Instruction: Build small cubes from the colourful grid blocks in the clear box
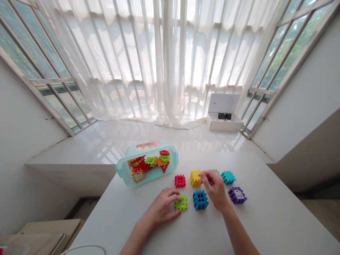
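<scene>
My left hand [162, 208] rests on the white table [265, 219] with its fingertips closed on a green block cube [181, 202]. My right hand [215, 187] hovers among the cubes, its thumb and fingers pinched right beside a yellow cube [195, 177]; what the pinch holds is hidden. Around them lie a red cube [180, 181], a blue cube [200, 200], a teal cube [228, 177], a purple cube with a white window [237, 195], and a grey piece [215, 171] partly hidden behind my right hand.
A clear teal tub [147, 163] lies on its side at the table's far left edge, holding several coloured pieces. Beyond the table, an open white box [224, 115] sits on a glossy ledge before sheer curtains. Wooden furniture [39, 233] stands at the lower left.
</scene>
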### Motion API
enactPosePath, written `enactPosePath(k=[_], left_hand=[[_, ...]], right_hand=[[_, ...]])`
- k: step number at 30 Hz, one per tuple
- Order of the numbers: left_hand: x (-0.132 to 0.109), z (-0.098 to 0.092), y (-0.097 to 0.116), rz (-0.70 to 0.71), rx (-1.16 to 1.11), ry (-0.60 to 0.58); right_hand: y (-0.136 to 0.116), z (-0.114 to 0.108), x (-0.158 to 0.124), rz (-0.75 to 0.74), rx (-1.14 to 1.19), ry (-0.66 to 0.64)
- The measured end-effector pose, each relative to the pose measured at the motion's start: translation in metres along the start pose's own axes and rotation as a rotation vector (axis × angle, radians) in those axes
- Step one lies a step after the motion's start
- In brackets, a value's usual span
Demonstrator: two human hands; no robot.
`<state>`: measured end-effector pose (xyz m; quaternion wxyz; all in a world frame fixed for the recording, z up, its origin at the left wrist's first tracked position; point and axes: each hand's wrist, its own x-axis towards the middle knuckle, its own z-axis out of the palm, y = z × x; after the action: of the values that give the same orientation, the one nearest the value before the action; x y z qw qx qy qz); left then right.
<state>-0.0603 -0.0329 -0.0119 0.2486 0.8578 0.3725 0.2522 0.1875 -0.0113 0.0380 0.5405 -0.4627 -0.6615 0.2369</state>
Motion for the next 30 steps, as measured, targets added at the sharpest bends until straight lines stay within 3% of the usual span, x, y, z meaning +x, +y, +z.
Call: enactPosePath(k=[22, 26, 28, 30], left_hand=[[-0.001, -0.005, 0.007, 0.007, -0.011, 0.020], [-0.003, -0.008, 0.003, -0.002, 0.002, 0.120], [-0.004, -0.010, -0.004, -0.042, 0.076, 0.249], [-0.005, -0.013, -0.013, -0.116, 0.196, 0.453]], right_hand=[[0.003, -0.001, -0.001, 0.014, -0.001, -0.006], [0.002, -0.001, -0.001, 0.015, -0.003, -0.005], [0.002, -0.001, 0.000, 0.010, -0.004, -0.003], [0.001, -0.001, 0.000, 0.003, -0.004, 0.002]])
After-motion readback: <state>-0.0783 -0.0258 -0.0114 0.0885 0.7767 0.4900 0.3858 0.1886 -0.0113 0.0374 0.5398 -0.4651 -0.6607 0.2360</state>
